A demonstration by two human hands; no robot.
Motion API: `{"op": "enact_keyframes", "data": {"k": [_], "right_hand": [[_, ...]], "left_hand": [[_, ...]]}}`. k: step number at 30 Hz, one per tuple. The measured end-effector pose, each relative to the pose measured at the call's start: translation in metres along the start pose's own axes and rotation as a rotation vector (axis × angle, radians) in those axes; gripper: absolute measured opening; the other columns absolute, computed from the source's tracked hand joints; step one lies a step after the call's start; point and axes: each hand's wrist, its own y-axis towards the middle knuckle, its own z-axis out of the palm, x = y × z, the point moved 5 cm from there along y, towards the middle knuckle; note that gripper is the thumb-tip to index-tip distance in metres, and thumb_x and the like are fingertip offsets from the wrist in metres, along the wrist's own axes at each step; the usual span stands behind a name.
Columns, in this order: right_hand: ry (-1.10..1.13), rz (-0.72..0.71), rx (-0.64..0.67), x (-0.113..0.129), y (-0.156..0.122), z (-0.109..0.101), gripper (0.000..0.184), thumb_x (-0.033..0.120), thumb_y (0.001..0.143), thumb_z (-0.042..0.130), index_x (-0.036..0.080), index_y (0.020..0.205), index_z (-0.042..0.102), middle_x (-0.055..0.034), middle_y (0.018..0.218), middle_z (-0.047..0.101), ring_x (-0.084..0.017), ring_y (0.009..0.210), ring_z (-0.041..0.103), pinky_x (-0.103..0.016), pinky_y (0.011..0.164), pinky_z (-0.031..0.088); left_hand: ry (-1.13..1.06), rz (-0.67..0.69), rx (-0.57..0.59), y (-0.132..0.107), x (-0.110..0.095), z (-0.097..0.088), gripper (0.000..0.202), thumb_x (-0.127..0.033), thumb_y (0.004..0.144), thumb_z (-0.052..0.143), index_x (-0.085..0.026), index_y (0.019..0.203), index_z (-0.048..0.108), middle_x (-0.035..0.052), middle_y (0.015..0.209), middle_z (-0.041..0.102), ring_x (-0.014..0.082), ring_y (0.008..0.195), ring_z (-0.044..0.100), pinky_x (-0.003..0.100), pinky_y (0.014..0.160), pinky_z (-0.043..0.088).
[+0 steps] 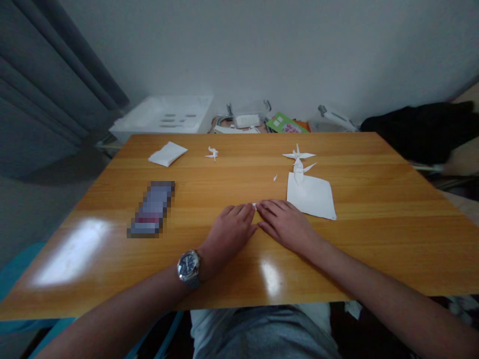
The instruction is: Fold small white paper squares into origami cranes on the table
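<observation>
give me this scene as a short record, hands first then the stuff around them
left hand: palm down over the wooden table, watch on the wrist
right hand: palm down, close to the left
between hands: small bit of white paper, mostly hidden
beyond right hand: white sheet, two folded paper figures by its far edge
left side: pixelated flat object, details unclear
far left: white paper piece, small paper figure to its right
behind table: white tray, green booklet
</observation>
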Motion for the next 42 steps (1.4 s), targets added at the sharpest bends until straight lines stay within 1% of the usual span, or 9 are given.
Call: {"op": "enact_keyframes", "data": {"k": [3, 8, 15, 21, 25, 30, 33, 36, 42], "right_hand": [[-0.001, 0.031, 0.009, 0.004, -0.003, -0.002, 0.047, 0.040, 0.103, 0.049, 0.012, 0.140, 0.056, -0.0168, 0.138, 0.061, -0.032, 0.128, 0.054, -0.049, 0.106, 0.047], [-0.019, 0.052, 0.019, 0.003, -0.005, -0.001, 0.044, 0.034, 0.104, 0.047, 0.014, 0.143, 0.054, -0.0145, 0.141, 0.060, -0.032, 0.129, 0.053, -0.049, 0.106, 0.047], [-0.002, 0.049, 0.019, 0.001, -0.005, 0.002, 0.044, 0.033, 0.104, 0.047, 0.015, 0.144, 0.054, -0.0141, 0.143, 0.059, -0.032, 0.129, 0.053, -0.049, 0.105, 0.047], [0.019, 0.049, 0.019, 0.002, -0.005, 0.000, 0.043, 0.032, 0.104, 0.049, 0.016, 0.143, 0.055, -0.0153, 0.141, 0.060, -0.032, 0.130, 0.053, -0.050, 0.105, 0.048], [0.006, 0.055, 0.027, 0.002, -0.004, 0.000, 0.044, 0.033, 0.104, 0.049, 0.015, 0.143, 0.055, -0.0147, 0.142, 0.059, -0.032, 0.129, 0.053, -0.050, 0.105, 0.048], [0.007, 0.070, 0.009, 0.002, -0.004, 0.001, 0.043, 0.034, 0.104, 0.049, 0.016, 0.142, 0.056, -0.0144, 0.142, 0.060, -0.032, 0.129, 0.053, -0.050, 0.106, 0.047], [0.017, 0.076, -0.008, 0.001, -0.005, 0.002, 0.041, 0.031, 0.104, 0.046, 0.017, 0.142, 0.056, -0.0131, 0.141, 0.061, -0.030, 0.130, 0.054, -0.049, 0.107, 0.047], [0.031, 0.062, -0.018, -0.001, -0.006, 0.003, 0.042, 0.027, 0.105, 0.044, 0.018, 0.144, 0.055, -0.0120, 0.143, 0.060, -0.028, 0.132, 0.053, -0.048, 0.109, 0.047], [0.008, 0.061, 0.008, -0.011, -0.014, 0.005, 0.043, 0.023, 0.105, 0.042, 0.016, 0.146, 0.052, -0.0119, 0.150, 0.055, -0.028, 0.138, 0.051, -0.051, 0.115, 0.043]], "left_hand": [[-0.024, -0.004, -0.010, -0.003, 0.001, 0.000, 0.040, -0.033, 0.104, 0.046, -0.009, 0.136, 0.053, 0.0153, 0.129, 0.063, 0.0276, 0.115, 0.060, 0.042, 0.101, 0.046], [-0.042, 0.002, -0.038, -0.009, 0.007, -0.004, 0.034, -0.018, 0.105, 0.038, -0.009, 0.130, 0.058, 0.0156, 0.131, 0.063, 0.0252, 0.119, 0.059, 0.041, 0.107, 0.044], [0.017, -0.055, -0.026, -0.019, 0.018, -0.012, 0.032, -0.018, 0.104, 0.041, -0.011, 0.129, 0.059, 0.0151, 0.129, 0.063, 0.0265, 0.117, 0.059, 0.042, 0.101, 0.048], [0.080, -0.085, -0.006, -0.019, 0.021, -0.010, 0.031, -0.017, 0.104, 0.038, -0.008, 0.120, 0.063, 0.0168, 0.123, 0.064, 0.0272, 0.110, 0.061, 0.042, 0.096, 0.050], [0.108, -0.082, -0.027, -0.014, 0.017, -0.010, 0.035, -0.021, 0.105, 0.037, -0.005, 0.128, 0.059, 0.0187, 0.129, 0.062, 0.0294, 0.118, 0.058, 0.043, 0.101, 0.048], [-0.011, 0.072, -0.018, -0.010, 0.003, 0.000, 0.046, -0.030, 0.106, 0.039, -0.008, 0.146, 0.044, 0.0165, 0.147, 0.053, 0.0270, 0.137, 0.048, 0.042, 0.117, 0.037], [-0.080, 0.043, -0.027, -0.009, 0.002, 0.005, 0.049, -0.032, 0.105, 0.040, -0.008, 0.148, 0.042, 0.0160, 0.148, 0.053, 0.0254, 0.136, 0.050, 0.040, 0.118, 0.037], [-0.100, 0.003, -0.046, -0.009, 0.003, 0.006, 0.047, -0.032, 0.105, 0.040, -0.010, 0.146, 0.046, 0.0156, 0.145, 0.056, 0.0259, 0.132, 0.053, 0.041, 0.117, 0.039], [-0.098, 0.017, -0.040, -0.010, 0.004, 0.007, 0.045, -0.031, 0.105, 0.040, -0.010, 0.145, 0.048, 0.0142, 0.147, 0.055, 0.0255, 0.134, 0.052, 0.041, 0.119, 0.036]]}}
